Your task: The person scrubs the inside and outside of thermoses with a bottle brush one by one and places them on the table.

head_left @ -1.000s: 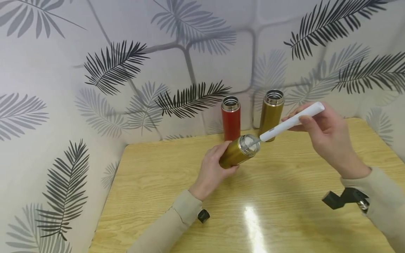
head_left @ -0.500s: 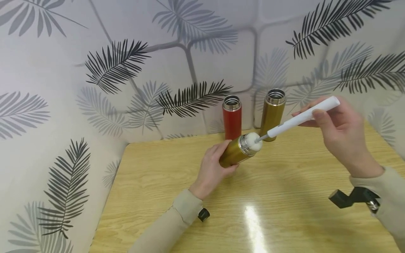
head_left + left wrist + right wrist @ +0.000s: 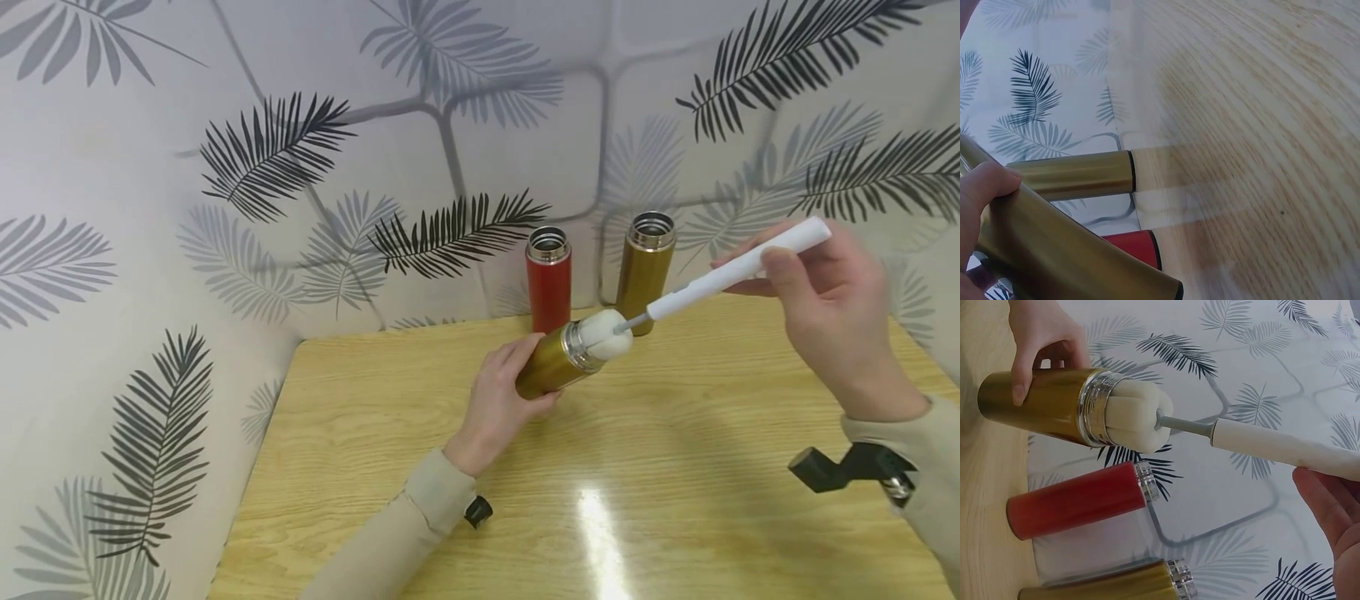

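A gold thermos bottle (image 3: 545, 369), lidless and tilted with its mouth to the right, is gripped round its body by my left hand (image 3: 495, 404). The right hand (image 3: 832, 308) pinches the white handle of a bottle brush (image 3: 738, 271) between thumb and fingers. The brush's cream sponge head (image 3: 1135, 415) sits partly in the bottle's steel mouth, with much of it outside. A short grey rod joins sponge and handle. In the left wrist view, the left thumb (image 3: 991, 181) lies along the gold body.
An open red thermos (image 3: 549, 287) stands upright behind the held bottle, near the wall. To its right stands another open gold thermos (image 3: 643, 271), partly behind the brush. Both are on the wooden table (image 3: 360, 433), against the leaf-patterned wall (image 3: 337, 167).
My right hand has moved right and slightly up, drawing the brush outward. The sponge, inside the bottle's mouth before, now bulges out of it. The left hand and bottle stay nearly still.
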`<state>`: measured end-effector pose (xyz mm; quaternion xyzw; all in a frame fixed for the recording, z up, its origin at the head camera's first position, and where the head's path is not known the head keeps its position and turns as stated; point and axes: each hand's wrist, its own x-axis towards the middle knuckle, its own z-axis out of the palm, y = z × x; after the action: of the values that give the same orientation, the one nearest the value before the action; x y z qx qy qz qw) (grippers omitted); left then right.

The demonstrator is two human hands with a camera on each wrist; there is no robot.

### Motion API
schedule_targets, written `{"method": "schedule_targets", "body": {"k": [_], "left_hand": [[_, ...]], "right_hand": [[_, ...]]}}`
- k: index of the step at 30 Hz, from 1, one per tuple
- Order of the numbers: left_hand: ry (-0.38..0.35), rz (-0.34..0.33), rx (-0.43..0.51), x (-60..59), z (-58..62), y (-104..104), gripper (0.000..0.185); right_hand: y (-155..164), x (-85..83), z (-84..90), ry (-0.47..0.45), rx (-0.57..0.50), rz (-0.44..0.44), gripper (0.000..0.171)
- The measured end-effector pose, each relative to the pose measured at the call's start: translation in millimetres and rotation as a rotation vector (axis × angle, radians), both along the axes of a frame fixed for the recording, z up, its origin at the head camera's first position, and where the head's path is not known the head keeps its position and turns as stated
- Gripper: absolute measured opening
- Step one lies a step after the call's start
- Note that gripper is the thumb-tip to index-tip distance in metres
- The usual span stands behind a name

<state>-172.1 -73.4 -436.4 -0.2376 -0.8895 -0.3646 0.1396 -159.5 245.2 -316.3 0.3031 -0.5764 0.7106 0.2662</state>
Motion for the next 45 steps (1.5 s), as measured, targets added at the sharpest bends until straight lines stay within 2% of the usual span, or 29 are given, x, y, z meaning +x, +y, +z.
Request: {"method": "schedule_targets", "body": {"k": [8, 15, 23, 27, 31, 34, 39, 45], "left_hand": [[0.022, 0.020, -0.022, 1.6, 0.0, 0, 0.075], [0.028, 0.021, -0.028, 2.8, 1.8, 1, 0.076], [0.034, 0.031, -0.034, 0.6, -0.4, 1, 0.076], [0.017, 0.031, -0.027, -0.6, -3.1, -3, 0.076], [-0.009, 0.075, -0.008, -0.2, -6.6, -11, 0.074], [-0.002, 0.093, -0.008, -0.4, -7.0, -15, 0.073], [-0.014, 0.067, -0.042, -0.9, -5.3, -14, 0.075], [-0.023, 0.050, -0.077, 0.4, -2.8, -7, 0.077]], "right_hand": [[5, 0.3, 0.5, -0.010, -0.022, -0.014, 0.014], [8, 1.3, 0.5, -0.011, -0.022, -0.068, 0.016], [10, -0.7, -0.5, -0.010, -0.054, -0.077, 0.016], [16, -0.2, 1.9, -0.016, -0.087, -0.100, 0.017], [25, -0.2, 7.1, -0.010, -0.137, -0.110, 0.019], [29, -0.1, 8.2, -0.002, -0.161, -0.073, 0.020], [22, 2.7, 8.7, 0.015, -0.227, 0.056, 0.018], [4, 1.6, 12.7, 0.017, -0.158, 0.169, 0.020]]}}
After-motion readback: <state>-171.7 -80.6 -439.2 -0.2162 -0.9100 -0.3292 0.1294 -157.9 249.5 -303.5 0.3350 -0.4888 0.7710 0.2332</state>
